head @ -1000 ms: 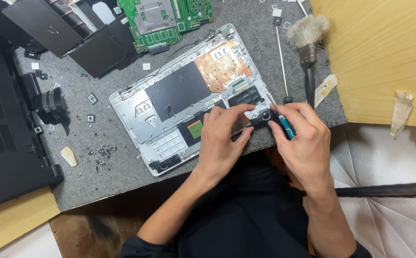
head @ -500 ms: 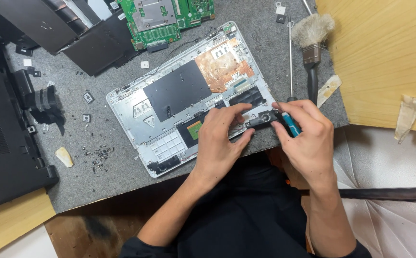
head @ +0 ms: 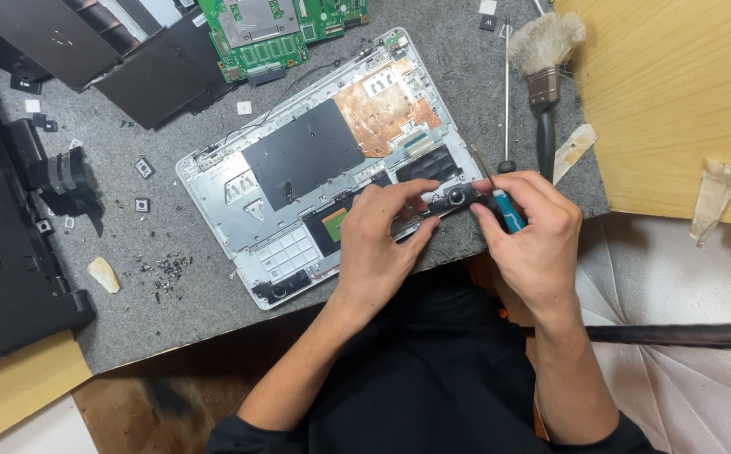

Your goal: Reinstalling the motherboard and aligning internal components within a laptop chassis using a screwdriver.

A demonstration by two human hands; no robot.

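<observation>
1. Head view: since the earlier frames both hands have barely shifted; the screwdriver's blue handle now points more toward 5 o'clock.
2. The left hand pinches the small black speaker module with its fingers, at the 4 o'clock corner of the opened laptop base.
3. The right hand has its fingers closed around the screwdriver.
4. A dusting brush lies at 1 o'clock on the grey tabletop; a green circuit board lies at 12 o'clock.

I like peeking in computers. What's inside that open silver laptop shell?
Inside the laptop shell lie a black sheet, copper foil and a small black speaker that both hands pinch. Parts beneath the left hand are hidden.
</observation>
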